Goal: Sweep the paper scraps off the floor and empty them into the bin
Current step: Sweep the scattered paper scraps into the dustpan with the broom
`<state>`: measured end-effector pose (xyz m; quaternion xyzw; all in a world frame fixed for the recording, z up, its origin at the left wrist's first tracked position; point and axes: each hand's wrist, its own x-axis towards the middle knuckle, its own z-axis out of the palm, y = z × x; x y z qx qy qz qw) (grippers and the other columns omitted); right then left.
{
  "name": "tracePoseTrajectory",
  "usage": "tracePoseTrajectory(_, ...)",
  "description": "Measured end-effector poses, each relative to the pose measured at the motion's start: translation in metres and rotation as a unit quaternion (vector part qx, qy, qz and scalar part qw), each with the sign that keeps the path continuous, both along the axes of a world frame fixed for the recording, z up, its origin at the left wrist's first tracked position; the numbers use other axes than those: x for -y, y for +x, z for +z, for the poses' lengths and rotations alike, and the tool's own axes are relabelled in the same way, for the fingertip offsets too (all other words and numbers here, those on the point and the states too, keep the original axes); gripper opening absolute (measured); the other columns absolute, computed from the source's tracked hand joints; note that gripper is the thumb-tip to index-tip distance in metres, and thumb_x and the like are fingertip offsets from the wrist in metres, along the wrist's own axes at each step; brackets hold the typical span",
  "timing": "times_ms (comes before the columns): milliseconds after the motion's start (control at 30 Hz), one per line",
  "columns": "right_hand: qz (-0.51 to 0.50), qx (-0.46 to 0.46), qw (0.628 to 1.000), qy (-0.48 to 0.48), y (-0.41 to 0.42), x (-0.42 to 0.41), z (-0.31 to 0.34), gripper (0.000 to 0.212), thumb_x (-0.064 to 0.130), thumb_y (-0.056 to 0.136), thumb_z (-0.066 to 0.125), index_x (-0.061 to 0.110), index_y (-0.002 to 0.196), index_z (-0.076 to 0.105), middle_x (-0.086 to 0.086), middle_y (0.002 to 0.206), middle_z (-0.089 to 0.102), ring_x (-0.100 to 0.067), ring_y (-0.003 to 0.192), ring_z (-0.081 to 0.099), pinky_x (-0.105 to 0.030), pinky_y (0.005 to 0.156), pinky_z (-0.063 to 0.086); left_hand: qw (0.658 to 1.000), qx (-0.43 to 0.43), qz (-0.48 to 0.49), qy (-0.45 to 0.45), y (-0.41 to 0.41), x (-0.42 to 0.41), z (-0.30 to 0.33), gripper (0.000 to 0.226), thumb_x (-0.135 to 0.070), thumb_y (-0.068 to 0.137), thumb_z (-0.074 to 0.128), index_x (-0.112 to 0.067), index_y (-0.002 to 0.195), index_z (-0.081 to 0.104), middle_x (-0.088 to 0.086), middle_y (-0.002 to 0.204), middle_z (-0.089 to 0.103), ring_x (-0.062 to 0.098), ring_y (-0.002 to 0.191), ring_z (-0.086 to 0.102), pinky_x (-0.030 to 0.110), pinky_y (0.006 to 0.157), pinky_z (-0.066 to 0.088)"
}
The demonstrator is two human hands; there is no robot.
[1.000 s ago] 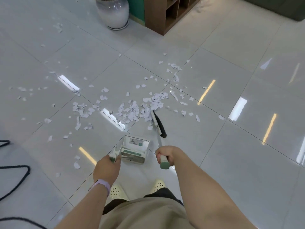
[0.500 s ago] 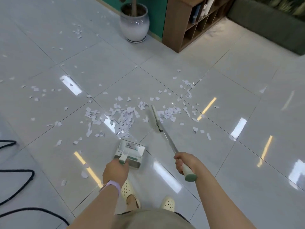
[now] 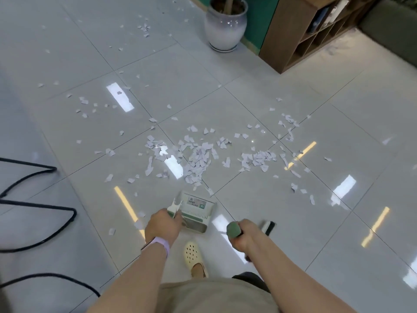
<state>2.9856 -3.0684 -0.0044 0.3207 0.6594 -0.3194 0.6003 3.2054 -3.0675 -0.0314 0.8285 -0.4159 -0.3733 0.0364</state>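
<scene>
White paper scraps (image 3: 198, 159) lie scattered over the glossy grey floor tiles, thickest in a loose heap ahead of me. My left hand (image 3: 163, 227) grips the upright handle of a white and green dustpan (image 3: 196, 210), which stands on the floor just short of the heap. My right hand (image 3: 244, 236) grips the green end of the broom handle (image 3: 233, 230). The black broom head (image 3: 268, 227) shows blurred just beyond my right hand, pulled back away from the scraps. No bin is in view.
A white plant pot (image 3: 225, 28) and a wooden shelf unit (image 3: 300, 35) stand at the far side. Black cables (image 3: 40, 206) loop on the floor at the left. My foot in a cream clog (image 3: 194, 256) is below the dustpan. More scraps (image 3: 144, 28) lie far off.
The broom head has left the scrap heap and come back close to my right hand. My view has tilted up and left, and the dustpan stays in my left hand.
</scene>
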Motion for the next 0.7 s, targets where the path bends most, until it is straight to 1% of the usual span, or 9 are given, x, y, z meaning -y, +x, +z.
tracePoseTrajectory(67,0.084,0.043,0.995,-0.012,0.035,0.008,0.014,0.015,-0.004,0.095,0.047,0.001,0.081,0.049,-0.009,0.066,0.054,-0.02,0.052,0.052,-0.021,0.028,0.042,0.999,-0.001,0.033,0.005,0.02,0.0,0.0,0.037,-0.047,0.096,0.055,-0.016,0.075,0.057,0.002,0.073,0.061,0.022,0.066,0.057,0.029,0.058,0.041)
tracePoseTrajectory(133,0.173,0.091,0.98,-0.039,0.071,0.015,0.021,0.012,-0.006,0.095,0.048,-0.002,0.085,0.054,-0.012,0.059,0.063,-0.025,0.04,0.059,-0.023,0.029,0.044,0.998,0.004,0.058,0.011,0.037,-0.002,0.0,0.038,-0.049,0.096,0.054,-0.017,0.076,0.057,0.004,0.078,0.063,0.027,0.073,0.061,0.032,0.066,0.05)
tracePoseTrajectory(233,0.245,0.111,0.961,-0.063,0.106,0.029,0.019,0.019,-0.008,0.093,0.045,0.0,0.103,0.059,-0.016,0.074,0.068,-0.026,0.037,0.062,-0.024,0.031,0.045,0.996,0.016,0.085,0.016,0.058,-0.008,0.006,0.04,-0.051,0.096,0.054,-0.016,0.077,0.059,0.003,0.078,0.065,0.025,0.073,0.061,0.029,0.061,0.046)
tracePoseTrajectory(333,0.303,0.124,0.941,-0.091,0.124,0.051,0.024,0.017,-0.009,0.094,0.043,-0.001,0.084,0.054,-0.014,0.051,0.063,-0.025,0.032,0.058,-0.022,0.03,0.044,0.993,0.042,0.105,0.028,0.079,-0.016,0.011,0.04,-0.052,0.096,0.053,-0.017,0.076,0.061,0.001,0.075,0.065,0.021,0.069,0.061,0.027,0.056,0.043)
tracePoseTrajectory(433,0.336,0.141,0.923,-0.126,0.137,0.085,0.017,0.026,-0.008,0.093,0.043,0.003,0.069,0.047,-0.007,0.042,0.055,-0.02,0.029,0.054,-0.019,0.032,0.043,0.988,0.061,0.14,0.038,0.092,-0.018,0.015,0.039,-0.051,0.096,0.055,-0.017,0.078,0.065,0.001,0.074,0.066,0.02,0.066,0.062,0.027,0.058,0.048)
tracePoseTrajectory(500,0.336,0.163,0.915,-0.152,0.139,0.114,0.0,0.027,-0.006,0.091,0.044,0.008,0.069,0.044,-0.003,0.042,0.045,-0.015,0.029,0.048,-0.017,0.033,0.041,0.983,0.063,0.171,0.037,0.09,-0.014,0.016,0.038,-0.049,0.096,0.057,-0.015,0.086,0.068,0.004,0.084,0.07,0.022,0.07,0.063,0.028,0.06,0.048)
tracePoseTrajectory(600,0.249,0.223,0.925,-0.182,0.127,0.156,-0.022,0.022,-0.002,0.093,0.046,0.012,0.078,0.041,0.002,0.046,0.037,-0.009,0.031,0.042,-0.018,0.031,0.038,0.977,0.06,0.204,0.018,0.079,-0.008,0.015,0.039,-0.048,0.096,0.057,-0.012,0.096,0.071,0.012,0.115,0.072,0.029,0.084,0.067,0.027,0.06,0.046)
tracePoseTrajectory(633,0.219,0.242,0.926,-0.189,0.114,0.171,-0.028,0.022,-0.001,0.093,0.047,0.014,0.078,0.04,0.004,0.047,0.036,-0.008,0.032,0.041,-0.018,0.032,0.038,0.977,0.063,0.203,0.018,0.073,-0.003,0.015,0.039,-0.048,0.097,0.057,-0.012,0.098,0.072,0.012,0.111,0.072,0.029,0.085,0.067,0.028,0.061,0.048)
tracePoseTrajectory(700,0.148,0.276,0.93,-0.193,0.078,0.197,-0.034,0.027,-0.007,0.085,0.053,0.015,0.081,0.038,0.005,0.052,0.035,-0.008,0.034,0.039,-0.016,0.033,0.038,0.978,0.076,0.194,0.025,0.057,0.011,0.022,0.038,-0.047,0.098,0.056,-0.012,0.093,0.071,0.008,0.088,0.071,0.026,0.076,0.065,0.029,0.062,0.05)
